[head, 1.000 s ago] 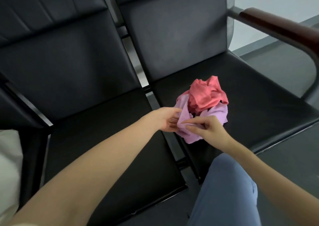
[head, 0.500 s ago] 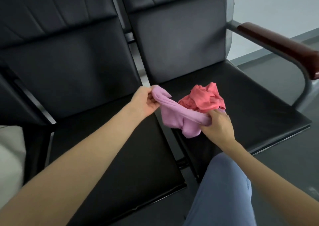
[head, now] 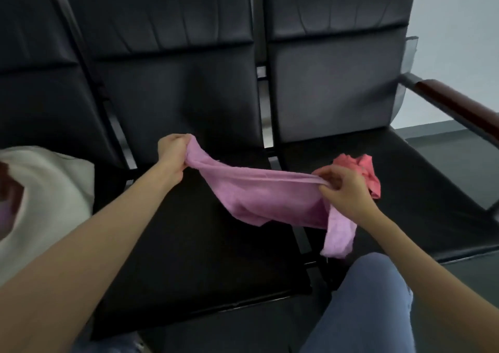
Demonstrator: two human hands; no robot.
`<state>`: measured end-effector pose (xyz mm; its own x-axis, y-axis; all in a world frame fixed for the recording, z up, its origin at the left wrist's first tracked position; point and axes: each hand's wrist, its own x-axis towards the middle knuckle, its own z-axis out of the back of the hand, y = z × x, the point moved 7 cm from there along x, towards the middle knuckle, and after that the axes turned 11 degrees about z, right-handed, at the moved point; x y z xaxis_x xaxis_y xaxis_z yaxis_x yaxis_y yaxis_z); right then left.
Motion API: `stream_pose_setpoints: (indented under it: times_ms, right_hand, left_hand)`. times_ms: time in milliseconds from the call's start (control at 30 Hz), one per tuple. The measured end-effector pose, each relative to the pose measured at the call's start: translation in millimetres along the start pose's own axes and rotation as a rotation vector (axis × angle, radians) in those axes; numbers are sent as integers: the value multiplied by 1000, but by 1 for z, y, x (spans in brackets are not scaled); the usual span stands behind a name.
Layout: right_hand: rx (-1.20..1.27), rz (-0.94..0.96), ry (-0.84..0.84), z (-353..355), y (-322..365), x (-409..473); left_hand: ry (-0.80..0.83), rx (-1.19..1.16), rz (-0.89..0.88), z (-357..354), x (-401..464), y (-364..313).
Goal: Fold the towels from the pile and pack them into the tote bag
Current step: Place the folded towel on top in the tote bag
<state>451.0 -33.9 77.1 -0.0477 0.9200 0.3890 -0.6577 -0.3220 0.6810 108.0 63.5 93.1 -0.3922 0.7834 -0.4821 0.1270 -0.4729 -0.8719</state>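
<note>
1. Since half a second ago you have drawn the purple towel (head: 259, 196) off the pile and stretched it wide; it now hangs in the air over the middle seat (head: 189, 258) and reaches across the gap to the right-hand seat (head: 421, 190), instead of bunching beside the coral towel (head: 361, 169).
2. Your left hand (head: 172, 153) has its fingers curled tight round one end of the purple towel. Your right hand (head: 343, 188) pinches the hem at the other end between thumb and fingertips.
3. The coral towel lies crumpled on the right-hand seat, just behind your right hand.
4. The purple towel looks light, soft and limp: it sags between your hands, and a loose flap dangles below your right hand. It should not slip or tear, but it will fold on itself wherever it is unsupported.
5. Take hold at the corners of the top hem, not mid-edge, so the cloth drops flat.
6. Its long axis runs left to right between your hands, the left end higher and farther from you, the taut hem uppermost.
7. The white tote bag (head: 48, 190) sits on the seat to your left, its mouth blurred.
</note>
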Motion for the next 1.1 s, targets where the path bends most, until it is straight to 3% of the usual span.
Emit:
stream_pose_setpoints:
  times_ms: [100,267,467,567,767,967,1100]
  right_hand:
    - [-149,54,240,-41,4,-14]
    - [-294,-38,523,-99,-15,-52]
    - [-247,-154,419,-112,-14,-66]
    - [-208,-85,427,-120,2,-63]
    - [-60,201,481,-154,77,-49]
    - [105,284,694,-213,132,-51]
    - [16,184,812,-248,115,-49]
  left_hand:
    - [-104,69,7,61,16,28]
    - [-165,234,20,138,32,93]
    - [-261,289,178,208,55,170]
    - [-248,439,243,225,62,202]
    - [-60,870,135,212,52,230]
    - [-382,1078,2,213,56,208]
    - [-291,1008,-250,196,73,183]
